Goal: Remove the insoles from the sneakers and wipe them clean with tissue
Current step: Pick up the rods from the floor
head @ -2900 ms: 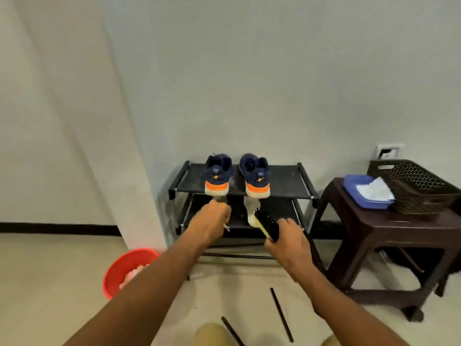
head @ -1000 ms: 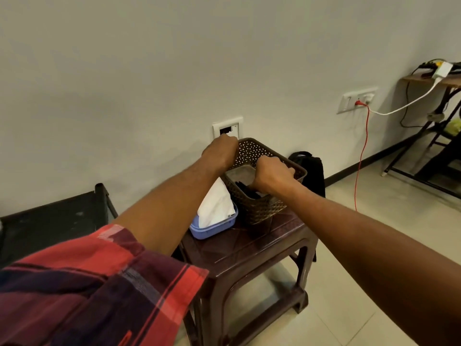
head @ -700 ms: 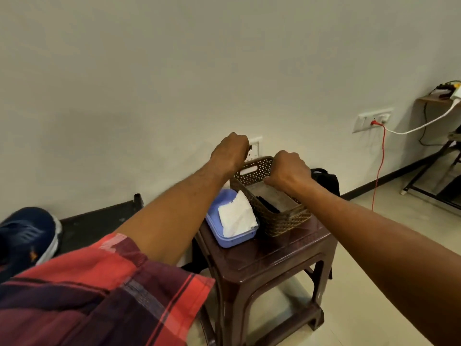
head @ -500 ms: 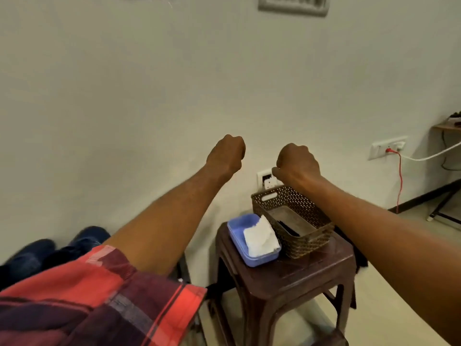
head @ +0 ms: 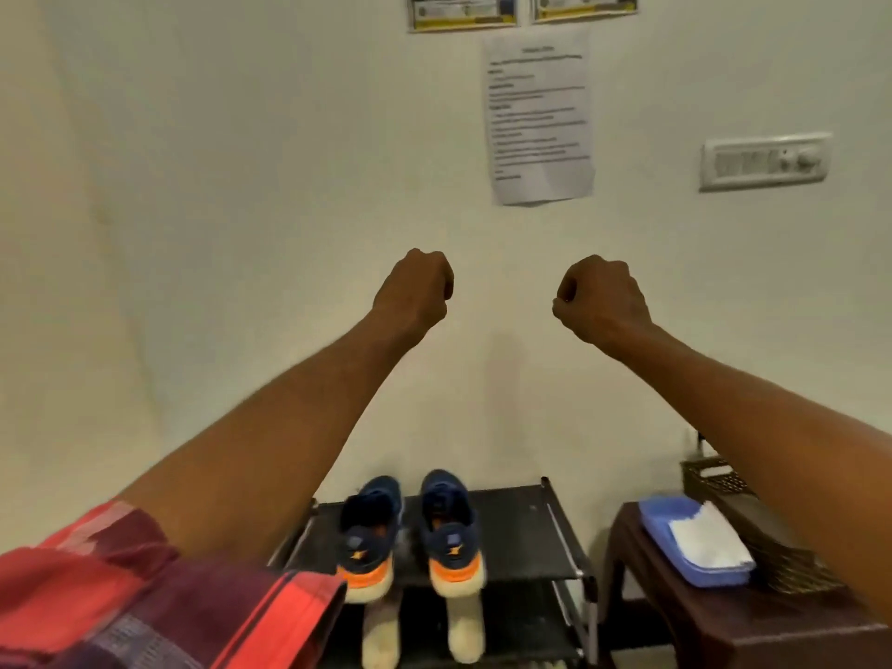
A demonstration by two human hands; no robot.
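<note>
While arms stretch toward pale wall [head: 241, 185], left hand [head: 415, 287] and right hand [head: 601, 296] curl into empty fists. Navy fabric sneakers [head: 451, 528], orange-cream heels, sit paired on black rack [head: 521, 528] top shelf; pale oblong insoles [head: 466, 630] lie below; white tissue [head: 707, 543] in blue tray [head: 661, 516].

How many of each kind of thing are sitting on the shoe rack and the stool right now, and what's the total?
Sneakers: 2
Insoles: 2
Blue tray: 1
Tissue pile: 1
Basket: 1, partly hidden behind the right arm
Total: 7
</note>
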